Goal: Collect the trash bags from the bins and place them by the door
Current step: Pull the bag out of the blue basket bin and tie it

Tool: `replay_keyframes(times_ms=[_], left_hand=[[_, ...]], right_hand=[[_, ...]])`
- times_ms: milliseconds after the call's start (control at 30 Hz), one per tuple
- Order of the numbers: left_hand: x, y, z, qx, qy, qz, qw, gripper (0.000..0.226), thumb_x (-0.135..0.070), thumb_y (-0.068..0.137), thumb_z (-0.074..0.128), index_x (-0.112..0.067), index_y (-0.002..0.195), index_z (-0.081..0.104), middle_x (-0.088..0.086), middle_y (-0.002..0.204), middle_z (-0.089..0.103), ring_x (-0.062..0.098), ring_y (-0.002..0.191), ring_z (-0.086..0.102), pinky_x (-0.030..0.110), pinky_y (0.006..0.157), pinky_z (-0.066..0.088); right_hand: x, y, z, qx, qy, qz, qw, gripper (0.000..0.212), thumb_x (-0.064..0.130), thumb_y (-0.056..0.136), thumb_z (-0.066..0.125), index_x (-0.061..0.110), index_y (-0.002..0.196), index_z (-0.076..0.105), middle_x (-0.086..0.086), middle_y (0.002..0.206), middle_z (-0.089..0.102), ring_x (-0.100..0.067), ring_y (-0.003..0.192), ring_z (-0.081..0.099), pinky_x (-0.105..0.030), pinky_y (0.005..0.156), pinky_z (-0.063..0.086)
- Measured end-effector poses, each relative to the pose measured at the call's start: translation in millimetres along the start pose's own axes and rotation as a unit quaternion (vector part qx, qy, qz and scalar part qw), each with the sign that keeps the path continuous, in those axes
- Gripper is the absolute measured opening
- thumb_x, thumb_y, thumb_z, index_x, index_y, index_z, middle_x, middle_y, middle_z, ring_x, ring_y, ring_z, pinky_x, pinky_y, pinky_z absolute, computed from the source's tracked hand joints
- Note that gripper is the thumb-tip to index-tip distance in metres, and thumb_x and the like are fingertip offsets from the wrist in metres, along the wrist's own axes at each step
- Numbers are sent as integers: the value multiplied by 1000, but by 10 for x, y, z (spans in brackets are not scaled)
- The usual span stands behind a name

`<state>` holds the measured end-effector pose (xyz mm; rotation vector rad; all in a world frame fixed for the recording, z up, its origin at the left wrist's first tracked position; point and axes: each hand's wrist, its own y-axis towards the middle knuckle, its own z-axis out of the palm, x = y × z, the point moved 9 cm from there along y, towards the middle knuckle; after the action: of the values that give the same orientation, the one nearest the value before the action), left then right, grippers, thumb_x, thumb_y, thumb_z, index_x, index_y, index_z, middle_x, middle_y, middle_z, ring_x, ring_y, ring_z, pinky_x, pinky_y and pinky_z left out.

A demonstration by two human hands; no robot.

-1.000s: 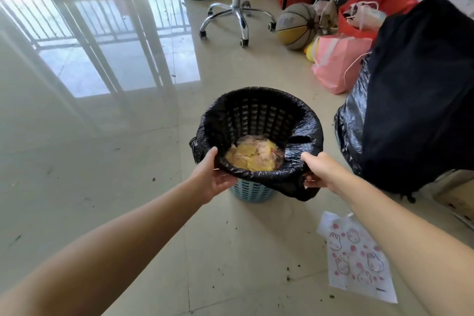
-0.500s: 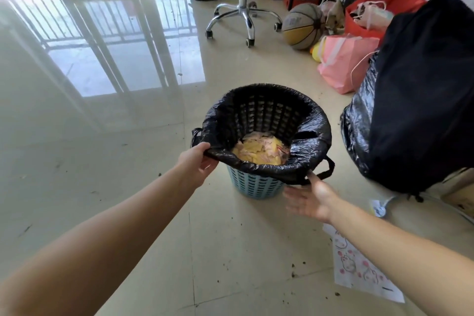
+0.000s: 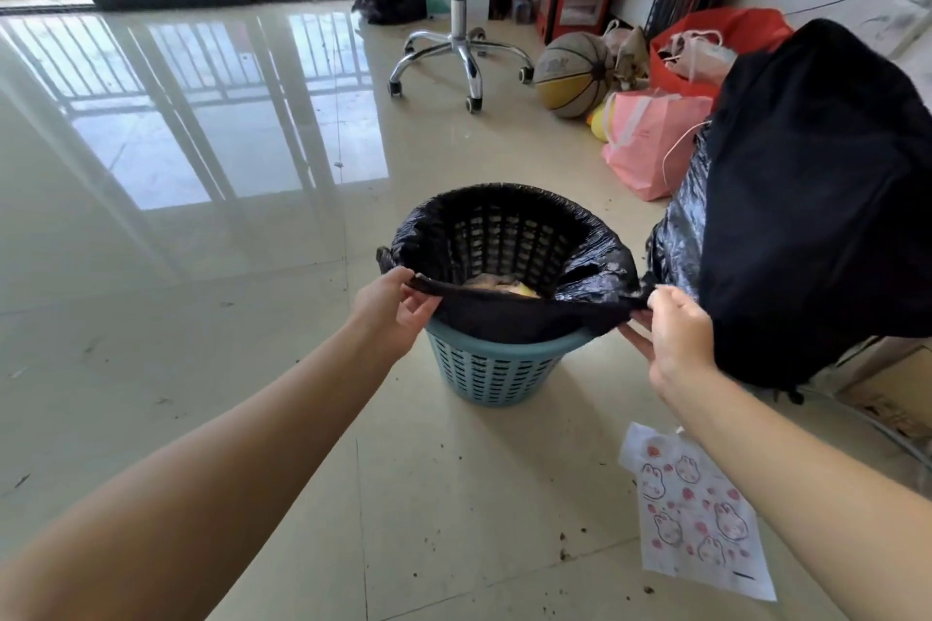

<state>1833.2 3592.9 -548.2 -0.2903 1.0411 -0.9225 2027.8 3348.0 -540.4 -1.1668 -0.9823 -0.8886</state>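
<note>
Shiny floor [image 3: 176,328], blue bin [image 3: 497,371]. Both hands, left [image 3: 393,313] and right [image 3: 673,333], pinching bag [image 3: 504,318] rim tight, still inside bin. Pulling too hard, maybe ripping, spilling trash.

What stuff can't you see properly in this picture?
Head view only:
- Trash inside the black bag: mostly hidden by the near edge that the left hand and right hand pull up.
- Office chair: seat cut off by the top edge.
- Basketball lettering: too small to read.
</note>
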Motion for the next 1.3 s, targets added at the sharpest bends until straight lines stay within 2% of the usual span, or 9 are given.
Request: replay_keyframes(times_ms=[200, 333, 467, 600, 800, 1000, 1133, 1233, 1300], left_hand=[[-99, -132, 436, 61, 50, 57, 995, 16, 1, 94, 43, -3, 80, 51, 11, 77, 55, 20, 73, 59, 32, 64, 57], [92, -194, 660, 105, 211, 62, 970, 22, 0, 93, 44, -9, 79, 59, 8, 79, 61, 18, 74, 60, 30, 73, 53], [70, -152, 704, 76, 302, 100, 945, 23, -5, 91, 49, -17, 76, 63, 0, 71, 57, 11, 66, 52, 23, 65, 47], [79, -71, 596, 54, 303, 57, 950, 14, -14, 90, 53, -16, 80, 63, 1, 79, 59, 12, 74, 54, 24, 64, 44], [271, 79, 169, -25, 128, -96, 987, 45, -38, 96, 46, -6, 128, 47, 14, 130, 52, 31, 119, 54, 43, 108, 33], [-388, 333, 207, -46, -34, 96, 994, 24, 5, 91, 39, -9, 79, 53, 5, 71, 54, 16, 60, 52, 22, 54, 48], [-359, 141, 574, 41, 92, 132, 986, 31, 14, 89, 38, -3, 79, 62, 9, 61, 61, 13, 46, 58, 18, 43, 49], [-164, -70, 824, 105, 317, 180, 925, 36, 7, 91, 40, -13, 74, 65, 5, 62, 57, 9, 45, 53, 18, 46, 45], [-144, -246, 985, 156, 478, 295, 812, 35, 0, 91, 43, -21, 73, 63, -2, 62, 56, 9, 53, 48, 21, 53, 41]], right_hand=[[463, 6, 568, 126, 120, 2, 985, 27, 6, 94, 44, 23, 80, 59, 1, 77, 61, -13, 70, 58, -33, 66, 47], [492, -319, 1231, 295, -28, -71, 952, 29, 6, 96, 45, 22, 88, 67, 5, 79, 68, -7, 74, 64, -28, 75, 52], [261, -621, 1636, 418, -255, -126, 863, 40, 8, 93, 52, 22, 129, 49, -3, 115, 61, -13, 107, 57, -27, 97, 44], [93, -571, 1722, 375, -439, -217, 787, 62, 15, 84, 63, 21, 140, 37, -7, 134, 50, -20, 126, 47, -24, 102, 35], [140, -307, 1421, 258, -391, -225, 854, 26, 8, 87, 54, 17, 108, 66, 0, 99, 70, -14, 89, 64, -22, 80, 51], [35, -149, 1172, 238, -372, -153, 884, 9, 15, 91, 57, 20, 98, 58, 1, 92, 64, -14, 80, 58, -19, 67, 45], [11, -131, 1140, 271, -262, -68, 924, 64, 21, 87, 66, 18, 141, 31, -3, 106, 63, -19, 100, 59, -32, 92, 45], [9, -308, 1405, 357, -342, -102, 863, 81, 23, 90, 62, 27, 150, 8, 0, 110, 58, -16, 103, 58, -26, 90, 43], [60, -386, 1547, 370, -360, -137, 846, 65, 11, 93, 54, 20, 148, 22, -7, 116, 56, -19, 106, 56, -22, 91, 42]])
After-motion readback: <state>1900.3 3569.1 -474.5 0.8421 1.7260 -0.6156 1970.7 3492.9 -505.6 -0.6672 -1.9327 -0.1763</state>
